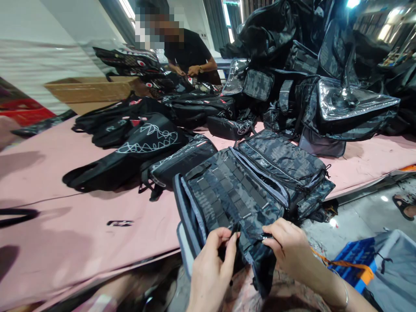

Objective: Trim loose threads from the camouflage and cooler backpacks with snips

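Note:
A dark camouflage backpack (227,190) with webbing rows lies at the table's front edge. Its zipped compartments gape at the left side and along the middle. My left hand (216,255) pinches a short black strap (235,229) at the bag's near end, thumb against forefinger. Just to the right, my right hand (286,242) is closed at the same end, fingertips pressed around a small dark piece that I cannot make out. Between and below the hands, a dark fabric flap (264,264) hangs past the table edge.
Black bags with white line patterns (152,138) cover the table's middle. More camouflage bags (351,112) pile up at right. A cardboard box (94,93) stands behind. Across the table a person (188,56) handles bags. A blue crate (352,258) sits at lower right.

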`<control>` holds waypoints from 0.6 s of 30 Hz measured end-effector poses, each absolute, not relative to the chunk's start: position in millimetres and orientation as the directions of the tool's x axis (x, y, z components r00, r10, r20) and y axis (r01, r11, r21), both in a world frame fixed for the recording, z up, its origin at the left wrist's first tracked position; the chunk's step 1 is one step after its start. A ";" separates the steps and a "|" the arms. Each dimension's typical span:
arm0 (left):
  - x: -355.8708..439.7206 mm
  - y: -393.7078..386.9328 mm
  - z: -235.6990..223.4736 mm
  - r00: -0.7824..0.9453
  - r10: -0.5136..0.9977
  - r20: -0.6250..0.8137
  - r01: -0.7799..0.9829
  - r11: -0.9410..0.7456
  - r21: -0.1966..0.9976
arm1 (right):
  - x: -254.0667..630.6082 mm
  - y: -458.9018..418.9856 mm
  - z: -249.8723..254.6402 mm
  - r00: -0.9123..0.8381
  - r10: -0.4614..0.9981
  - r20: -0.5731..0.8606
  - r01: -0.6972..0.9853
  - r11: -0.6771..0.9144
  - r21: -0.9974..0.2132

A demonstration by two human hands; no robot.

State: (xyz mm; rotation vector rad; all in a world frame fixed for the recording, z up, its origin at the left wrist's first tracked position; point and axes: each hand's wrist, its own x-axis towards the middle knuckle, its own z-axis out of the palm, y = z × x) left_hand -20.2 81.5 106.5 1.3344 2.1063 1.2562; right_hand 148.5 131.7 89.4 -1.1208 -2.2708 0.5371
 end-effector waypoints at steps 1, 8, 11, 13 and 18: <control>-19.3 82.0 107.9 -0.499 0.858 0.120 0.503 0.174 0.846 | 147.5 131.5 88.9 -0.504 0.812 0.294 0.597 0.574 -0.561; -22.7 88.0 106.2 -0.441 0.895 -0.065 0.344 0.235 0.909 | 147.4 127.3 82.0 -0.482 0.827 0.290 0.623 0.556 -0.550; -22.3 89.6 103.6 -0.470 0.880 -0.069 0.270 0.217 0.938 | 148.4 124.1 80.4 -0.459 0.843 0.281 0.641 0.533 -0.553; -22.0 90.3 102.5 -0.476 0.877 -0.072 0.247 0.211 0.946 | 148.5 122.4 79.0 -0.452 0.848 0.278 0.652 0.526 -0.545; -24.0 91.6 100.6 -0.426 0.900 -0.090 0.251 0.214 0.944 | 146.9 119.5 77.2 -0.449 0.856 0.258 0.653 0.511 -0.559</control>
